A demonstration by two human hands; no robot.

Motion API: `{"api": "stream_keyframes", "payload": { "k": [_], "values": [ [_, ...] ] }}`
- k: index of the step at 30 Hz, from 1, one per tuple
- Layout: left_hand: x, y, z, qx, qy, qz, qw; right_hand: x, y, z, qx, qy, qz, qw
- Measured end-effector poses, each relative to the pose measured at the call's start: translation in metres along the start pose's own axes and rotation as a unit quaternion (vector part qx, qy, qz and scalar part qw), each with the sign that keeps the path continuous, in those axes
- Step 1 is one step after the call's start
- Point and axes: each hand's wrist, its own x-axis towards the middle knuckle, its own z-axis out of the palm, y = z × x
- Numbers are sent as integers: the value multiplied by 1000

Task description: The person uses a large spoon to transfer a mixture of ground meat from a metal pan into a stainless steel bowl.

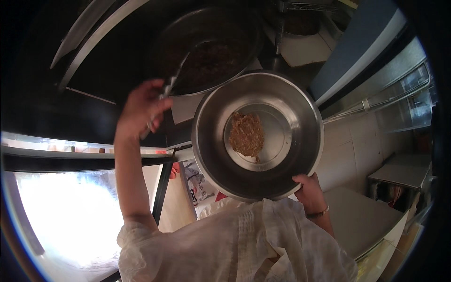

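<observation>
My left hand is closed around the handle of a long metal utensil, likely a spoon or ladle. It slants over a large dark round basin, and its far end is hard to make out in the shade. Dark reddish contents lie in that basin. With my right hand I grip the near right rim of a wide stainless steel bowl, thumb over the edge. A brown, shredded-looking lump of food rests on the bowl's bottom, left of centre.
Behind the bowl at right stands a wire rack post with a pale board beside it. A grey upright panel borders the right side. A grey-topped surface lies low at right. Glaring light comes through a framed opening at left.
</observation>
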Motion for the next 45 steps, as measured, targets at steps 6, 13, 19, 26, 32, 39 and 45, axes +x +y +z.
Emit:
{"api": "stream_keyframes", "payload": {
  "k": [6, 13, 19, 26, 32, 39, 45],
  "values": [
    [132, -22, -67, 141, -86, -38, 986, 2, 0, 4, 3, 30, -1, 1000],
    [215, -69, -114, 431, -95, 80, 894, 6, 9, -7, -10, 56, -45, 997],
    [146, -12, 1, 673, 27, 126, 729, 2, 1, -7, -83, 89, 17, 992],
    [109, -18, 23, 705, 4, 70, 705, -3, -5, 10, -74, 73, 1, 995],
    [155, 9, 12, 686, 90, 120, 712, -5, -13, 21, -43, 113, 2, 993],
    [242, -55, 13, 660, 114, 122, 733, -7, -8, 21, -32, 128, -7, 991],
    [177, -26, 45, 672, -10, 100, 733, -5, -8, 23, -38, 157, 2, 987]
  ]
}}
